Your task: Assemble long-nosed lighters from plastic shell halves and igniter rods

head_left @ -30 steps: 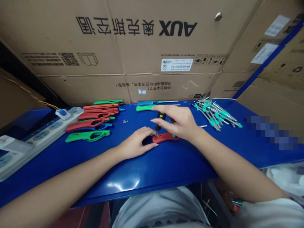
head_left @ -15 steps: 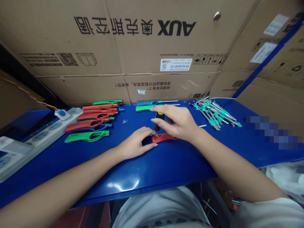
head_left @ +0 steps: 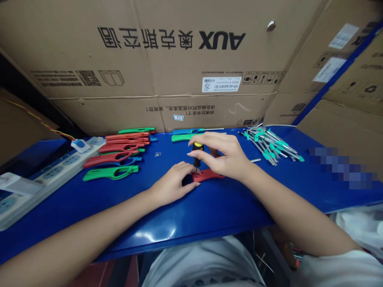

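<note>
Just below frame centre, the red casing point(head_left: 208, 174) lies right of the left hand point(head_left: 173, 184) pinching its end, under the right hand point(head_left: 229, 153) grasping a screwdriver point(head_left: 197, 153).

Screwdriver point(head_left: 198, 150): I saw from my remote feed that it stood straighter than a second earlier, its yellow end newly turned into view.
Right-hand grip point(head_left: 226, 155): its thumb tip reached further past the handle.
Box lettering point(head_left: 221, 40): it sat slightly lower in my head view.
</note>
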`<state>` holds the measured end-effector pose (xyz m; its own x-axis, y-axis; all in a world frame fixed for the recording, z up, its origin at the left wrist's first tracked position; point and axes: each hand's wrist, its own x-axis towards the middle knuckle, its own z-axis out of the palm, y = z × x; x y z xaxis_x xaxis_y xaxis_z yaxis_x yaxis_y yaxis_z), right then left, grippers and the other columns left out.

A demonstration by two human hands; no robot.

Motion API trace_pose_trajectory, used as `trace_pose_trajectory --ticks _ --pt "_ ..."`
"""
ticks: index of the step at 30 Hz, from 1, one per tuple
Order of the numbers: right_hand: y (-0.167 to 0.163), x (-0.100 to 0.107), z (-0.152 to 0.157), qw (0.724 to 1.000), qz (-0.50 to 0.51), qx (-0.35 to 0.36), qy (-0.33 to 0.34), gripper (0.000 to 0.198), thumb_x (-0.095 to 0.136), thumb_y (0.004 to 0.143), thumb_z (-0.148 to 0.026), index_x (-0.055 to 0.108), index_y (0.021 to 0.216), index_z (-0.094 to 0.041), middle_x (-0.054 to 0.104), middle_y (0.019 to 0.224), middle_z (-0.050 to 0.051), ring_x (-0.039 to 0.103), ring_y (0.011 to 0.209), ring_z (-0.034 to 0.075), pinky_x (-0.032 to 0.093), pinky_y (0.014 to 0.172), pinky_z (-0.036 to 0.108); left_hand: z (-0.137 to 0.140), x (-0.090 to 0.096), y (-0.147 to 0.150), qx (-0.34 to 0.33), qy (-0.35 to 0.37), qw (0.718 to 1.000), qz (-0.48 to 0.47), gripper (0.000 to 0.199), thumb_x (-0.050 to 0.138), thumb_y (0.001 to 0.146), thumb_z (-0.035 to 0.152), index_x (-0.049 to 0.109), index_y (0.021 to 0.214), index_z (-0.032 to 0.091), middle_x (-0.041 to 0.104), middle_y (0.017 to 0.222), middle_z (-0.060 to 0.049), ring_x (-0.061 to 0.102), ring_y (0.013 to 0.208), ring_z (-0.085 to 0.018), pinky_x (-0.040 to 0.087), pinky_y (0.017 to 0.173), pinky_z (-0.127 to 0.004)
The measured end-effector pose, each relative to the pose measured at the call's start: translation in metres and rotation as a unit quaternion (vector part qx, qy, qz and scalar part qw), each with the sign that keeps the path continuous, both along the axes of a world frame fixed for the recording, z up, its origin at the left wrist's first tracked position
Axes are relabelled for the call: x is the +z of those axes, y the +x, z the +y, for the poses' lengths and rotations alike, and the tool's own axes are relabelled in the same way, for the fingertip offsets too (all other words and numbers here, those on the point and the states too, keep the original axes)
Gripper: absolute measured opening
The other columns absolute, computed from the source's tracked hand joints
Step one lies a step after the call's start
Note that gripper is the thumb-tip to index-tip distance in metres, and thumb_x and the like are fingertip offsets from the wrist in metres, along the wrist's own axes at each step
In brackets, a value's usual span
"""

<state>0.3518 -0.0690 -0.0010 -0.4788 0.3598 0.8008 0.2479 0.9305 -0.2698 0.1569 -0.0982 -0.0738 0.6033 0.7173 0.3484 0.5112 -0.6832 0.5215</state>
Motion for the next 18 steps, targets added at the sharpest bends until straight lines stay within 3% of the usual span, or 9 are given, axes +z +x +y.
trace_pose_trajectory --ticks 8,13,16,18 --pt "-0.011 -0.003 -0.017 0.987 -0.064 -0.129 0.067 0.03 0.057 0.1 -0.039 0.071 0.106 -0.014 0.075 0.094 0.008 0.07 0.081 0.016 0.052 0.072 0.025 -0.004 -0.006 0.006 0.049 -0.009 0.999 -0.021 0.016 0.071 0.088 0.024 0.065 0.102 0.018 0.072 0.101 -0.006 0.067 0.095 -0.025 0.054 0.086 -0.04" --pt "-0.019 -0.004 -0.029 0.977 -0.073 -0.171 0.109 0.031 0.052 0.101 -0.04 0.073 0.098 -0.017 0.072 0.085 0.005 0.065 0.067 0.013 0.045 0.06 0.026 -0.007 -0.01 0.012 0.062 -0.025 0.996 -0.059 0.018 0.066 0.092 0.024 0.063 0.108 0.016 0.072 0.109 -0.01 0.067 0.103 -0.027 0.056 0.086 -0.04" --pt "-0.018 -0.007 -0.026 0.977 -0.067 -0.184 0.088 0.031 0.054 0.1 -0.043 0.073 0.098 -0.019 0.074 0.087 0.005 0.065 0.07 0.013 0.045 0.062 0.026 -0.008 -0.009 0.013 0.069 -0.012 0.996 -0.05 0.018 0.069 0.09 0.025 0.064 0.105 0.017 0.072 0.106 -0.008 0.067 0.102 -0.027 0.054 0.088 -0.042" --pt "-0.015 -0.007 -0.02 0.985 -0.039 -0.163 0.029 0.03 0.052 0.101 -0.041 0.073 0.105 -0.019 0.075 0.1 0.007 0.069 0.084 0.016 0.05 0.07 0.025 -0.007 -0.007 0.013 0.075 -0.005 0.997 -0.029 0.017 0.072 0.089 0.028 0.064 0.1 0.018 0.072 0.1 -0.007 0.066 0.096 -0.027 0.053 0.087 -0.042"
